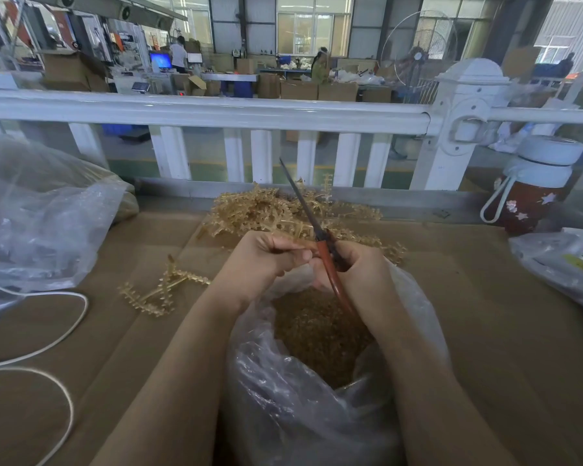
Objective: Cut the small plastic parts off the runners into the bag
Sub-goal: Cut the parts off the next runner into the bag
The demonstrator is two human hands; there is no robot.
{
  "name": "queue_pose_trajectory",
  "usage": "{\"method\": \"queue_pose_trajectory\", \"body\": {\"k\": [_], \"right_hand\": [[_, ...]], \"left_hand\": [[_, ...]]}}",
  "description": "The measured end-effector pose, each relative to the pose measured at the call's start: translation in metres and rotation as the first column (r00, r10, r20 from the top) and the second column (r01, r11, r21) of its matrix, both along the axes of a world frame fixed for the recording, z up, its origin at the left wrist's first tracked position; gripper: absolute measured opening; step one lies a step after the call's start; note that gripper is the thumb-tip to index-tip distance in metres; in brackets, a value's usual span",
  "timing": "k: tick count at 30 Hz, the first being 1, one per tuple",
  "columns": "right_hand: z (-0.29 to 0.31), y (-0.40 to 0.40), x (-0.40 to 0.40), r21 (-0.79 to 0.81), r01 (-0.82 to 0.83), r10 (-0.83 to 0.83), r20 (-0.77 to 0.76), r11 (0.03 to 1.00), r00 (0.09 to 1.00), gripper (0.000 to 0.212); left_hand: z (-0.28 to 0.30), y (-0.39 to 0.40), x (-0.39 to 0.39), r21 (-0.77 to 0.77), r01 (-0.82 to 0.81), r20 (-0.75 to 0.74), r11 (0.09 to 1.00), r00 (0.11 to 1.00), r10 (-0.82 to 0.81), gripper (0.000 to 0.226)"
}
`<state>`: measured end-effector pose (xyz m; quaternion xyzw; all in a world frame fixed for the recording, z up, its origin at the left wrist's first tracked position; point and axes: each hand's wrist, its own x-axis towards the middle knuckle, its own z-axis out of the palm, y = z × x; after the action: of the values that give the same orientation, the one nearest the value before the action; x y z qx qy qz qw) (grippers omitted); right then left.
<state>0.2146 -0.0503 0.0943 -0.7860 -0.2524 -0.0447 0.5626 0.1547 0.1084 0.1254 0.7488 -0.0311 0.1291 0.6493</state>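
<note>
There are two hands: the left hand [266, 255] and the right hand [357, 264]. There is one pair of scissors [320, 235]. Three clear plastic bags are in view: one bag [300, 398] between the forearms, one big bag [37, 216] at the left, and one smaller bag [559, 260] at the right. One runner [164, 290] lies alone on the desk [485, 314]. One heap of runners [273, 210] is behind the hands; its pieces cannot be counted. One bottle [535, 186] stands at the right. One white cord [48, 331] lies at the left.
</note>
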Motion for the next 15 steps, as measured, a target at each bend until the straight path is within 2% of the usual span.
{"method": "queue_pose_trajectory", "body": {"k": [1, 3, 6, 15], "right_hand": [[0.0015, 0.0000, -0.0022, 0.030, -0.004, 0.004, -0.012, 1.000, 1.000, 0.006], [0.0020, -0.0002, -0.0029, 0.066, 0.014, -0.014, -0.003, 0.998, 1.000, 0.021], [0.0022, -0.0015, -0.0025, 0.072, 0.045, -0.045, -0.004, 0.996, 0.999, 0.009], [0.0015, 0.0006, -0.0035, 0.007, 0.039, -0.039, 0.042, 0.999, 0.998, 0.008]], "left_hand": [[-0.0005, -0.0001, 0.0002, 0.003, 0.000, -0.001, 1.000, 1.000, 0.000, 0.018], [-0.0011, 0.0002, 0.0006, -0.008, -0.005, 0.001, 1.000, 1.000, 0.005, 0.013], [-0.0010, 0.0019, 0.0026, -0.076, -0.039, 0.020, 0.996, 0.999, 0.040, 0.012], [-0.0008, -0.0014, 0.0068, -0.205, -0.094, -0.062, 0.974, 0.995, 0.083, 0.016]]}}
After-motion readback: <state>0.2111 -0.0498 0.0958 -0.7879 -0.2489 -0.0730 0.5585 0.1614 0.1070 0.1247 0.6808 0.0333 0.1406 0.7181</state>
